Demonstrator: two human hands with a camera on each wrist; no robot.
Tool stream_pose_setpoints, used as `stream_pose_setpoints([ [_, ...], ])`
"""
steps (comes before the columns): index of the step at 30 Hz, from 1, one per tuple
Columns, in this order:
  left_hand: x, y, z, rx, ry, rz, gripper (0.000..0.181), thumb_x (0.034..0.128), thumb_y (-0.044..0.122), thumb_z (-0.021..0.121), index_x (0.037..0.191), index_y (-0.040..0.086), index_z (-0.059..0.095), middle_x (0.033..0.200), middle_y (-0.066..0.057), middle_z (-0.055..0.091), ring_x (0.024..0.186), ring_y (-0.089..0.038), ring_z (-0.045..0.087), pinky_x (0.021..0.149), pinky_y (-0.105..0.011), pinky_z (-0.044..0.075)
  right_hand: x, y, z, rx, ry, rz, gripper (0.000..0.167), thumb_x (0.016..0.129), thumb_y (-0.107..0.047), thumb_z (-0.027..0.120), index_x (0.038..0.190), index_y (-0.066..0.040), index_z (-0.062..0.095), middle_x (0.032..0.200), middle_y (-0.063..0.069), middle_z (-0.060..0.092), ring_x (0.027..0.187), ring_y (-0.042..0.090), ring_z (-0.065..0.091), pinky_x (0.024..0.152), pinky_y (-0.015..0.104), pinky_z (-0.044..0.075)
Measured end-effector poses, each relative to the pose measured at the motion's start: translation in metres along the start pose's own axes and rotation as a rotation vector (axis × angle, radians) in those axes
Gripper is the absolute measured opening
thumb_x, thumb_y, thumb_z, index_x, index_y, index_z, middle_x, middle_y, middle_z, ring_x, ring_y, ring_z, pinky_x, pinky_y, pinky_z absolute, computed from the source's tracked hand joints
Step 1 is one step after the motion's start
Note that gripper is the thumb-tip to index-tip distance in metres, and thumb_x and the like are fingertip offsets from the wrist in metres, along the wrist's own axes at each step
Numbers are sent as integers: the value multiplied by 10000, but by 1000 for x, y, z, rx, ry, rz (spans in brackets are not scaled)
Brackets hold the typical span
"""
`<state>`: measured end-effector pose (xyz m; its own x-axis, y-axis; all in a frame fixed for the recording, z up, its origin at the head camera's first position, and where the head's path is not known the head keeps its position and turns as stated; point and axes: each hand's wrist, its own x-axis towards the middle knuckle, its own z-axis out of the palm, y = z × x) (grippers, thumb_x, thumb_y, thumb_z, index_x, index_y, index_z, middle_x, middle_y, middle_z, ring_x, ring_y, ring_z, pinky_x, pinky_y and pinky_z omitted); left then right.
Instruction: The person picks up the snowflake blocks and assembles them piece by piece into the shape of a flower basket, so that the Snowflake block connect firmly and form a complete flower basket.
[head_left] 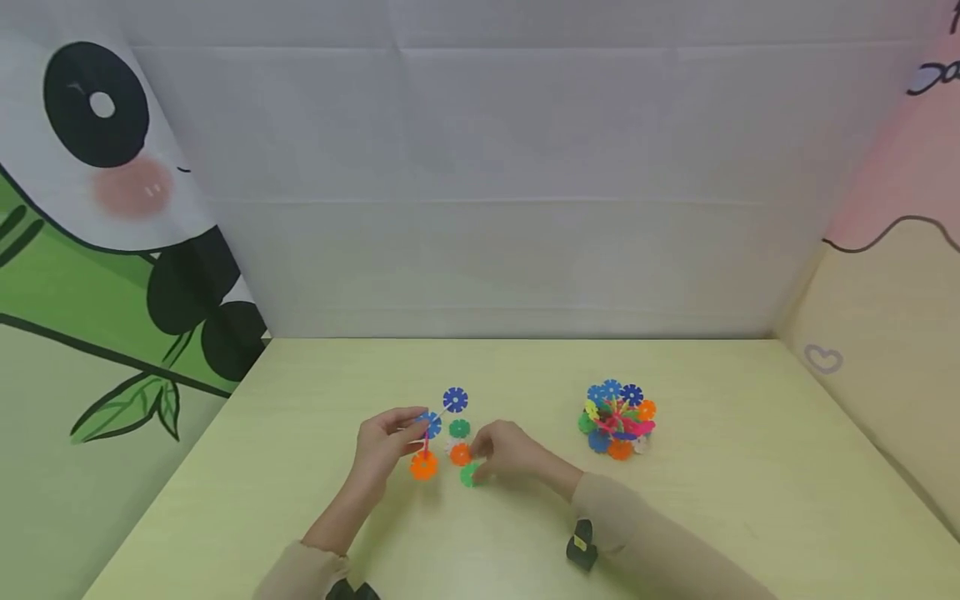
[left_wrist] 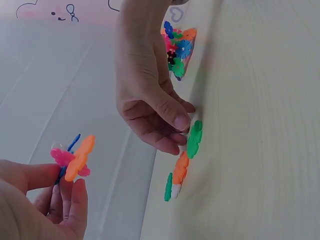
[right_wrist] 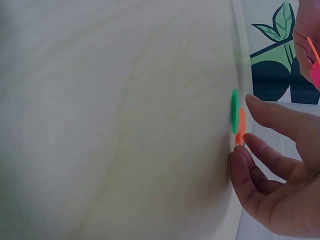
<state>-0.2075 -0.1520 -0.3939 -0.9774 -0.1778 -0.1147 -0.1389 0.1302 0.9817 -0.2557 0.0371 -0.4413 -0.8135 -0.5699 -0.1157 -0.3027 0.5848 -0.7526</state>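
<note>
Between thumb and fingers, my left hand [head_left: 380, 450] pinches a small build of notched plastic discs. Its blue disc [head_left: 432, 424] is at the fingertips, a dark blue disc [head_left: 455, 399] sticks out beyond, and an orange disc [head_left: 423, 466] hangs below a pink disc [left_wrist: 63, 157]. My right hand [head_left: 512, 450] is low over the table, fingers loosely bent and thumb apart. Close to its fingertips lie a green disc [right_wrist: 235, 111] and a loose orange disc [head_left: 460, 454]. Beside these are a second green disc [head_left: 460, 428] and a white disc [left_wrist: 175, 191], partly covered.
Farther right on the pale table [head_left: 712, 500] sits a pile of many-coloured discs [head_left: 617, 419]. A white wall [head_left: 525, 250] closes off the back, and printed panels flank the left and right sides.
</note>
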Motion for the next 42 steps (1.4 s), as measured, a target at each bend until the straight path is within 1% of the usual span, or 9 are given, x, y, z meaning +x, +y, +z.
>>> stream_pose_setpoints([
  [5, 0, 1, 3, -6, -1, -4, 239, 826, 40, 633, 1050, -42, 635, 863, -78, 655, 726, -159, 631, 777, -393, 522, 1, -3, 9, -25, 52, 85, 291, 590, -142, 831, 823, -57, 678, 727, -33, 579, 690, 143, 500, 633, 253, 455],
  [12, 0, 2, 6, -2, -4, -6, 230, 833, 47, 627, 1046, -39, 636, 875, -93, 657, 736, -167, 632, 737, -336, 539, 0, -4, 15, -63, 79, 109, 235, 593, -88, 811, 761, -72, 647, 676, -18, 541, 643, 144, 473, 566, 241, 432],
  [16, -1, 1, 8, -11, -8, -9, 230, 830, 47, 631, 1043, -41, 634, 851, -78, 652, 729, -164, 630, 755, -363, 532, -7, -8, 11, -44, 70, 90, 248, 602, -18, 772, 778, -74, 607, 716, -8, 537, 673, 152, 475, 591, 255, 440],
  [19, -2, 1, 10, -29, -19, -16, 227, 826, 34, 631, 1037, -49, 630, 830, -70, 647, 722, -168, 631, 765, -383, 527, -16, -6, 2, -47, 93, 21, 220, 646, 20, 730, 789, -75, 592, 751, -6, 559, 704, 139, 492, 626, 252, 447],
  [22, -5, 0, 14, -46, -36, -20, 219, 823, 22, 630, 1028, -56, 627, 817, -67, 645, 718, -177, 636, 736, -353, 538, -28, -2, -9, -31, 193, -84, 151, 722, 24, 687, 804, -73, 604, 776, -3, 604, 719, 118, 527, 649, 235, 458],
  [27, -11, 0, 22, -83, -88, -11, 209, 812, 31, 644, 1001, -57, 632, 792, -76, 650, 734, -228, 656, 709, -334, 545, -47, -3, -29, 115, 480, -243, 129, 785, -6, 668, 857, -99, 614, 820, -13, 652, 751, 123, 605, 660, 220, 510],
  [30, -15, 0, 27, -103, -136, 0, 223, 804, 32, 648, 1002, -69, 628, 784, -75, 652, 736, -242, 659, 713, -345, 545, -54, -3, -36, 149, 604, -306, 124, 793, -32, 672, 866, -115, 617, 831, -28, 656, 774, 110, 615, 669, 231, 524],
  [37, -20, 0, 38, -125, -186, 8, 228, 796, 19, 652, 1001, -76, 621, 780, -61, 646, 695, -191, 648, 713, -342, 545, -61, -2, -40, 159, 704, -338, 104, 786, -2, 666, 842, -77, 622, 833, 9, 657, 786, 144, 617, 686, 261, 533],
  [42, -21, -2, 42, -117, -204, 9, 238, 797, 32, 655, 1004, -79, 617, 782, -56, 647, 705, -174, 644, 710, -343, 546, -71, -15, -45, 158, 737, -360, 109, 769, 72, 653, 823, -14, 613, 802, 88, 649, 758, 226, 611, 671, 288, 537],
])
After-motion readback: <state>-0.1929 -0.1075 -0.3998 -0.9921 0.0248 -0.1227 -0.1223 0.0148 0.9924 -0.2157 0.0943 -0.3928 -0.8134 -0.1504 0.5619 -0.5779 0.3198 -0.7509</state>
